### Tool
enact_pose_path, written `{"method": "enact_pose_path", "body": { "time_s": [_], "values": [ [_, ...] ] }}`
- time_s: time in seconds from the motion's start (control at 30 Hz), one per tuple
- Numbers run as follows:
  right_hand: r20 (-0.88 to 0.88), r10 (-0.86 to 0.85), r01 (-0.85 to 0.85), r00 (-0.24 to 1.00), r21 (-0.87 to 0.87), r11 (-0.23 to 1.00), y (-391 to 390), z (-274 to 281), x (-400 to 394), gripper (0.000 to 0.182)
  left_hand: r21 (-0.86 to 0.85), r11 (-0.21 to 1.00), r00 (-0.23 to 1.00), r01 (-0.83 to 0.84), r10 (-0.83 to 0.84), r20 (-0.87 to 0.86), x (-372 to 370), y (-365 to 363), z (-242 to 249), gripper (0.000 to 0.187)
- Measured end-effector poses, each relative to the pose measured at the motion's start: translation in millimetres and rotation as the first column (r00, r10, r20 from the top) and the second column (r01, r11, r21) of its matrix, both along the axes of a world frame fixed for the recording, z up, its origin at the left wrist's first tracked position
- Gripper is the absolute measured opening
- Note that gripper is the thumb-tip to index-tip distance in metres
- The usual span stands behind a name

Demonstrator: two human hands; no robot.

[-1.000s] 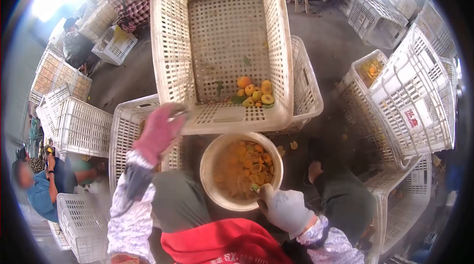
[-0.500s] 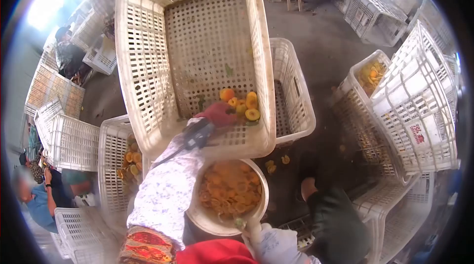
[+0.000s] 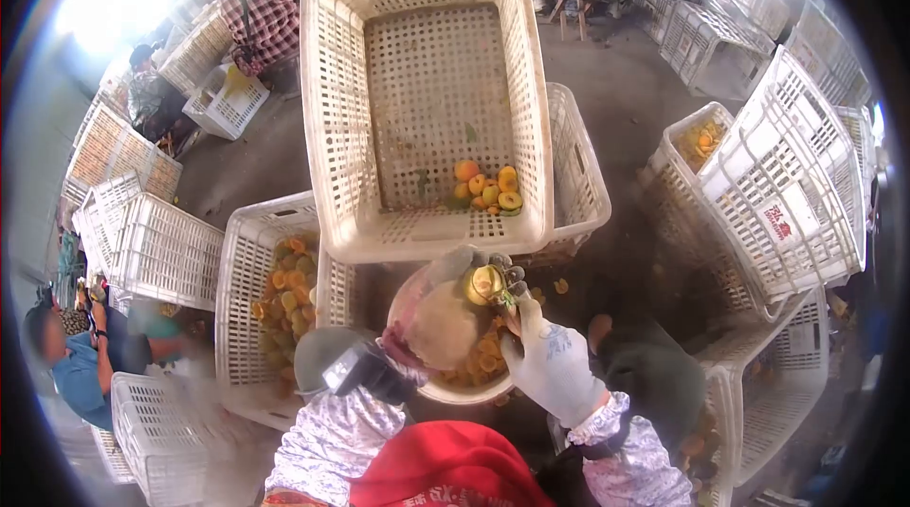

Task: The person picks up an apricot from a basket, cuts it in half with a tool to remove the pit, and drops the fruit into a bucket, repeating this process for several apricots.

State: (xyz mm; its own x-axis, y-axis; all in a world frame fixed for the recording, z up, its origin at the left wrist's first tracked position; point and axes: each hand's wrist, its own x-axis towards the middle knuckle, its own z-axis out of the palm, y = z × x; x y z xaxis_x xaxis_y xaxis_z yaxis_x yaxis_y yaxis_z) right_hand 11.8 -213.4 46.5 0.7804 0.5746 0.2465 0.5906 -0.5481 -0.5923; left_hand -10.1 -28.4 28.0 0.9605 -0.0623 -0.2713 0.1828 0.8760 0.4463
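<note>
My left hand [image 3: 438,313], in a stained reddish-grey glove, is closed around a yellow peach [image 3: 484,285] above the bucket. A cut face with a paler middle shows on the peach. In a white glove, my right hand [image 3: 555,363] is closed on a slim tool [image 3: 513,317], whose tip meets the fruit's near side; its exact shape is partly hidden. Below the hands, orange fruit pieces [image 3: 482,355] fill a white bucket [image 3: 464,397]. Several whole or cut peaches [image 3: 489,189] lie in the near right corner of the large white crate [image 3: 336,118].
A crate of cut fruit [image 3: 227,308] stands on the left. More white crates [image 3: 791,185] are stacked at the right, one holding fruit [image 3: 703,142]. A person in a checked shirt [image 3: 265,9] is at the back; another person in blue [image 3: 83,384] is at far left.
My left hand has come out of the large crate towards me, now with a peach in it. My right hand has risen to meet it over the bucket.
</note>
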Motion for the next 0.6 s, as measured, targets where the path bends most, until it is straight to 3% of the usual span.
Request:
{"method": "enact_pose_path", "body": {
  "time_s": [0.07, 0.1, 0.13, 0.2, 0.23, 0.27, 0.3, 0.33, 0.37, 0.4, 0.43, 0.5, 0.53, 0.6],
  "values": [
    [-0.094, 0.036, -0.042, 0.995, -0.059, 0.997, 2.0, -3.1, -2.6, 0.023, -0.235, 0.970, 0.997, 0.069, -0.075, -0.020, -1.3, -1.9, -6.8, 0.031],
    [-0.094, 0.036, -0.042, 0.995, -0.063, 0.997, 3.5, -2.1, -3.3, 0.023, -0.306, 0.935, 0.983, 0.180, -0.157, 0.099, 2.0, -8.6, 16.7, 0.039],
    [-0.084, 0.029, -0.036, 0.996, -0.087, 0.996, 5.5, -0.3, -4.0, 0.023, -0.309, 0.934, 0.983, 0.180, -0.157, 0.099, 2.9, -10.3, 15.4, 0.039],
    [-0.078, 0.019, -0.028, 0.997, -0.113, 0.993, 7.9, -0.6, -2.9, 0.023, -0.054, 0.998, 0.997, -0.022, 0.026, 0.074, 5.5, -12.5, 13.0, 0.038],
    [-0.084, 0.024, -0.035, 0.996, -0.133, 0.990, 8.3, -2.0, -2.0, 0.022, -0.058, 0.998, 0.997, -0.021, 0.025, 0.070, 6.5, -14.5, 13.8, 0.038],
    [-0.093, 0.029, -0.043, 0.995, -0.155, 0.987, 8.6, -3.5, -1.8, 0.021, 0.407, 0.913, 0.997, -0.027, -0.004, 0.076, 7.0, -17.4, 18.2, 0.036],
    [-0.099, 0.030, -0.045, 0.995, -0.161, 0.986, 9.2, -4.4, -1.9, 0.021, 0.780, 0.625, 0.997, -0.032, -0.034, 0.068, 7.1, -19.0, 19.7, 0.035],
    [-0.122, 0.009, -0.029, 0.992, -0.164, 0.986, 10.6, -5.0, -2.0, 0.021, 0.777, 0.629, 0.997, -0.028, -0.034, 0.064, 7.0, -16.6, 16.5, 0.035],
    [-0.145, -0.013, -0.011, 0.989, -0.167, 0.986, 11.2, -5.8, -2.1, 0.020, 0.442, 0.897, 0.999, -0.014, -0.009, 0.050, 6.5, -12.3, 12.2, 0.034],
    [-0.150, -0.014, -0.012, 0.989, -0.172, 0.985, 11.4, -7.5, -2.3, 0.020, 0.024, 1.000, 1.000, -0.010, 0.010, 0.027, 6.0, -10.1, 9.0, 0.033],
    [-0.137, -0.009, -0.015, 0.991, -0.174, 0.985, 11.9, -9.6, -3.0, 0.020, -0.011, 1.000, 0.999, -0.020, 0.021, 0.026, 5.5, -10.1, 5.6, 0.034],
    [-0.129, -0.002, -0.021, 0.992, -0.176, 0.984, 13.1, -14.1, -4.9, 0.020, 0.243, 0.970, 0.998, -0.030, 0.014, 0.068, 1.8, -9.4, 0.2, 0.035],
    [-0.158, -0.013, -0.013, 0.987, -0.164, 0.986, 13.5, -16.5, -6.5, 0.027, 0.443, 0.896, 0.994, -0.044, -0.004, 0.107, -0.6, -9.5, -1.5, 0.036],
    [-0.191, -0.020, -0.010, 0.981, -0.152, 0.988, 14.6, -22.6, -8.7, 0.035, 0.800, 0.590, 0.980, -0.111, -0.068, 0.186, -3.0, -9.4, -1.7, 0.039]
  ]
}}
